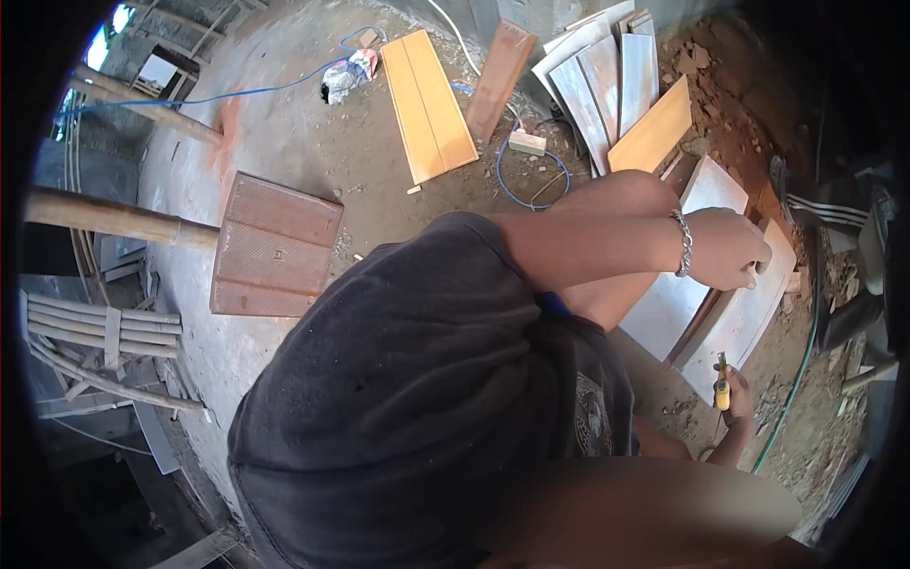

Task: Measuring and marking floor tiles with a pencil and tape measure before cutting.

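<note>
My left hand (728,248), with a chain bracelet at the wrist, is closed in a fist over pale grey, tile-like slabs (749,308). Its fingers are curled down, and whatever they hold is hidden. Lower in the view, my right hand (737,403) grips a yellow-handled utility knife (723,389), its metal tip pointing up beside the near corner of the slab. The slabs lie on the ground in front of my knees, separated by a dark reddish-brown edge. My dark shirt covers much of the middle of the view.
Tiles lean near the wall (607,85), with a yellow one (654,126) among them. Another yellow tile (428,106) and a ribbed brown tile (275,248) lie to the left. A blue cable (531,201) loops near a pale block (527,142). Bamboo poles (123,218) jut in at left.
</note>
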A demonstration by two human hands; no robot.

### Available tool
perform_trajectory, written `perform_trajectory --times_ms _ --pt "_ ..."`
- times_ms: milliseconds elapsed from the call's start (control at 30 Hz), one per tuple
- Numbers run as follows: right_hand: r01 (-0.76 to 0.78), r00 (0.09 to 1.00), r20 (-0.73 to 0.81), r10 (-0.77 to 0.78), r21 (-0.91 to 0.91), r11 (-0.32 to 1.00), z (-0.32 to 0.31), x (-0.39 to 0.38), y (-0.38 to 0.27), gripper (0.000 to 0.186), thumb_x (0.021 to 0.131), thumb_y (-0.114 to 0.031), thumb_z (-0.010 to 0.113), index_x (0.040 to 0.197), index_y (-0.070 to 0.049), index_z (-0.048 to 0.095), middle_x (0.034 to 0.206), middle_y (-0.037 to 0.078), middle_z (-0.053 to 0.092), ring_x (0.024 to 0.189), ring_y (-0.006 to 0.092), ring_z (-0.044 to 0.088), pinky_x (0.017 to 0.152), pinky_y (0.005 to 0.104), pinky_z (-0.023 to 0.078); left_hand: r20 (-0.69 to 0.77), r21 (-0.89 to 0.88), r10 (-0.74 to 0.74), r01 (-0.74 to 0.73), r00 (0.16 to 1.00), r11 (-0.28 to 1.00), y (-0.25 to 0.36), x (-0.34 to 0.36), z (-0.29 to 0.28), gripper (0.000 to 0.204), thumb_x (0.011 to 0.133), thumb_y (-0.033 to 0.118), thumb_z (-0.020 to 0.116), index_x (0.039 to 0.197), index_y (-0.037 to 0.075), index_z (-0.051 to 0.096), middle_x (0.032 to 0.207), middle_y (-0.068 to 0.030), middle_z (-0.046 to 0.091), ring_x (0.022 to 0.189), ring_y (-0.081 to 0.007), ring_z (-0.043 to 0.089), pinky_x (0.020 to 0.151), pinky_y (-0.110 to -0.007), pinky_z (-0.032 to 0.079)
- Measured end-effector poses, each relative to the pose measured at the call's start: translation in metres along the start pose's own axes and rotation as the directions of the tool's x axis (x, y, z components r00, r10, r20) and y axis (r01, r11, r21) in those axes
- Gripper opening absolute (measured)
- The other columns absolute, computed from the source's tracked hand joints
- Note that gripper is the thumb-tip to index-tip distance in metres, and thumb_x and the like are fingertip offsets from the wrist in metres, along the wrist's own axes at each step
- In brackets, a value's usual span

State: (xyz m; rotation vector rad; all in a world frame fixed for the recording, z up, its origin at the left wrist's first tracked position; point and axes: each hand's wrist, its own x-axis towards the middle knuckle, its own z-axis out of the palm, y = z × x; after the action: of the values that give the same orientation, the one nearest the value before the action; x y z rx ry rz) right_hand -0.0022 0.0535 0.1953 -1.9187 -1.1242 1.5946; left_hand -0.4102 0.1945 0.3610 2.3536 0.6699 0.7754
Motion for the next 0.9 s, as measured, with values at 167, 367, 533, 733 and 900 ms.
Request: perform_trajectory --times_ms 167,367,533,733,900 --pt "-0.204 0.970 0.067 0.234 -0.302 0.931 -0.005 -0.005 0.029 0.034 0.093 -0.038 0.069 0.107 -0.007 0.068 0.076 0.002 0.057 0.063 0.0142 0.056 0.053 0.0320 0.046 -0.390 0.085 -0.429 0.495 0.815 0.865 -0.112 -0.201 -0.115 0.027 0.091 0.029 0.070 0.102 0.005 0.071 0.100 -0.0149 0.073 0.095 -0.0324 0.071 0.084 -0.041 0.055" --pt "-0.556 0.799 0.161 0.580 -0.172 0.813 0.002 -0.023 0.019 0.028 0.091 -0.037 0.071 0.096 -0.010 0.065 0.076 0.002 0.060 0.061 0.0179 0.059 0.051 0.0351 0.046 -0.695 0.102 -0.644 0.843 -0.320 -0.529 -0.116 -0.568 -0.233 0.046 0.093 0.024 0.060 0.136 0.009 0.059 0.142 -0.0191 0.059 0.130 -0.0357 0.059 0.106 -0.051 0.047" --pt "-0.487 0.847 0.090 0.523 -0.263 0.833 -0.002 -0.010 0.034 0.034 0.095 -0.045 0.067 0.095 -0.012 0.064 0.068 0.004 0.058 0.052 0.0190 0.057 0.042 0.0360 0.044 -0.690 -0.221 -0.273 0.554 -0.671 -0.802 -0.043 -0.708 -0.237 0.069 0.093 0.021 0.062 0.155 0.011 0.034 0.157 -0.0139 0.037 0.148 -0.0280 0.035 0.115 -0.052 0.035" --pt "-0.444 0.876 0.087 0.474 -0.239 0.864 0.012 0.004 0.014 0.036 0.098 -0.047 0.063 0.095 -0.011 0.064 0.064 0.007 0.060 0.044 0.0214 0.055 0.039 0.0365 0.044 -0.614 -0.339 -0.198 0.483 -0.764 -0.807 0.012 -0.773 -0.237 0.094 0.083 0.023 0.074 0.161 0.022 0.023 0.160 -0.0111 0.034 0.149 -0.0269 0.033 0.116 -0.054 0.032" --pt "-0.550 0.820 0.024 0.572 -0.240 0.800 -0.008 -0.011 0.060 0.044 0.095 -0.051 0.067 0.100 -0.007 0.067 0.068 0.010 0.064 0.052 0.0251 0.059 0.045 0.0446 0.048 -0.677 -0.293 -0.295 0.614 -0.675 -0.733 -0.025 -0.749 -0.269 0.081 0.088 0.026 0.070 0.158 0.029 0.030 0.161 -0.0112 0.038 0.149 -0.0322 0.037 0.116 -0.052 0.035"
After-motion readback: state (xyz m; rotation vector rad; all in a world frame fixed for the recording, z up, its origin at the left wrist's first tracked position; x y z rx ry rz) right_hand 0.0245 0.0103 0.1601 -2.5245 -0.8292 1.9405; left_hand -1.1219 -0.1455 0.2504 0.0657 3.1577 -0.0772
